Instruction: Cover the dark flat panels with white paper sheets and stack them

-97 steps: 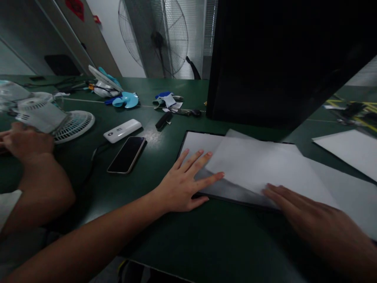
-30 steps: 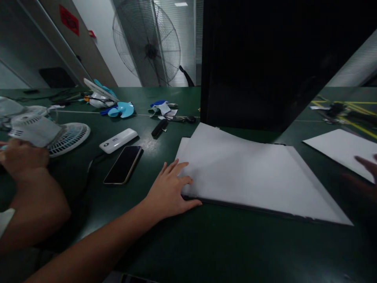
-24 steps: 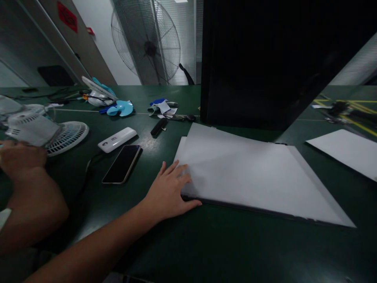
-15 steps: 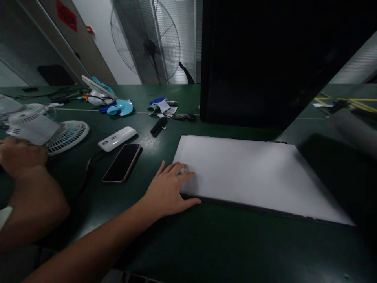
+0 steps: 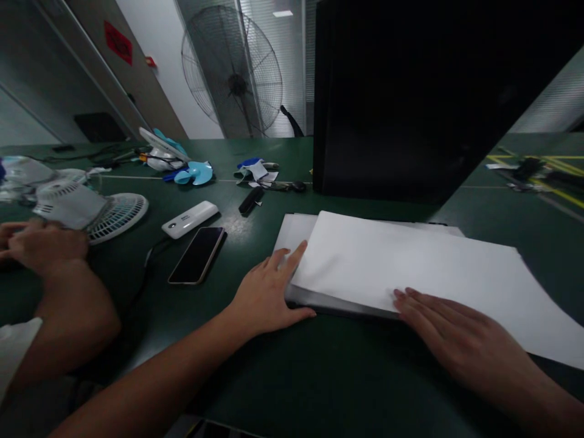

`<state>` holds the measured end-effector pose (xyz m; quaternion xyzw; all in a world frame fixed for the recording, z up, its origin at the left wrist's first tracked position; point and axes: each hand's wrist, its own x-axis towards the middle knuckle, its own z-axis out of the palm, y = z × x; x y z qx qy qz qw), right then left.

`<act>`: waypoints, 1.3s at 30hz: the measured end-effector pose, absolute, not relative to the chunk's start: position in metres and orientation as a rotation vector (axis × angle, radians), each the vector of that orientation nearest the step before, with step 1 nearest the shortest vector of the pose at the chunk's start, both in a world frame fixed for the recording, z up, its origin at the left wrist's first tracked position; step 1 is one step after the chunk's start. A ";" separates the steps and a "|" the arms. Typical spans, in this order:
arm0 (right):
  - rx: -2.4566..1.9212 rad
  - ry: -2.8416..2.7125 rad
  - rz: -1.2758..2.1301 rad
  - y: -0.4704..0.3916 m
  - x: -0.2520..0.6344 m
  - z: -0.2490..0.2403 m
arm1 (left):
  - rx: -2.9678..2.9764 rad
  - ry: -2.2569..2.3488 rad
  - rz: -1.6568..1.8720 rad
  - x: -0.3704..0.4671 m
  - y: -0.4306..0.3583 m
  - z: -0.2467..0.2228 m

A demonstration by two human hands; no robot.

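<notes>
A thin white sheet (image 5: 410,261) lies over a flat white panel (image 5: 288,234) with a dark edge, shifted to the right so that the panel's left strip shows. My left hand (image 5: 269,295) rests at the panel's near left corner, fingers spread, thumb along the front edge and index finger by the sheet's left edge. At the sheet's near edge, my right hand (image 5: 456,340) has its fingers pressed together on top of it; the thumb is hidden. The sheet's right end reaches beyond the panel.
A large black panel (image 5: 387,103) stands behind the sheet. To the left lie a phone (image 5: 197,255), a white power bank (image 5: 190,219) and fan parts (image 5: 119,216). Another person's hands (image 5: 48,246) are at the far left. Tools and yellow strips (image 5: 533,173) lie back right.
My right hand has come in from the right with the white sheet, which now covers most of the panel. My left index finger has straightened; the left hand stays at the corner.
</notes>
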<state>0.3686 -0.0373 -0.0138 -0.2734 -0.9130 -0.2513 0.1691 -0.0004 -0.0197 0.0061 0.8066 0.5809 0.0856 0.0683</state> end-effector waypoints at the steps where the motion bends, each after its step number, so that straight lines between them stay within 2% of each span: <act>1: -0.716 -2.620 -0.756 -0.035 0.355 -0.012 | 2.442 1.735 0.228 -0.001 -0.020 0.006; 6: -0.637 -2.681 -0.692 -0.025 0.323 -0.012 | 2.489 1.683 0.161 -0.003 -0.021 0.006; 14: -0.753 -2.780 -0.352 -0.008 0.341 -0.022 | 2.467 1.706 0.143 -0.001 -0.021 0.011; 22: -0.773 -2.690 -0.416 -0.003 0.343 -0.025 | 2.529 1.680 0.212 -0.006 -0.017 0.007; 31: -0.159 -2.669 -0.699 -0.017 0.343 -0.002 | 2.772 1.627 0.145 0.000 -0.015 0.011; 39: -0.023 -2.691 -0.835 -0.016 0.339 0.033 | 3.087 1.393 0.133 0.028 -0.035 0.026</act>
